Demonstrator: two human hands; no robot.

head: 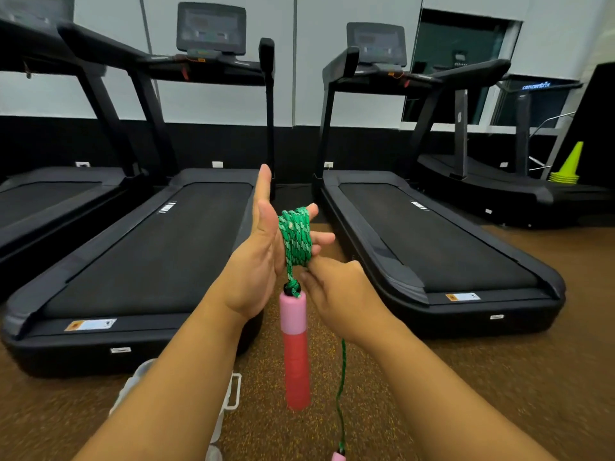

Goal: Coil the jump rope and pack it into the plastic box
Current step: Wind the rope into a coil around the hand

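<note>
Jump rope wound around flat, spread left hand serving as spool, pink handle dangling below; right hand pinches the wraps, free strand trailing down.

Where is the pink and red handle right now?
In the head view, the handle hangs at centre frame from the green rope coiled around the left hand, between the two forearms, above the brown floor.
</note>
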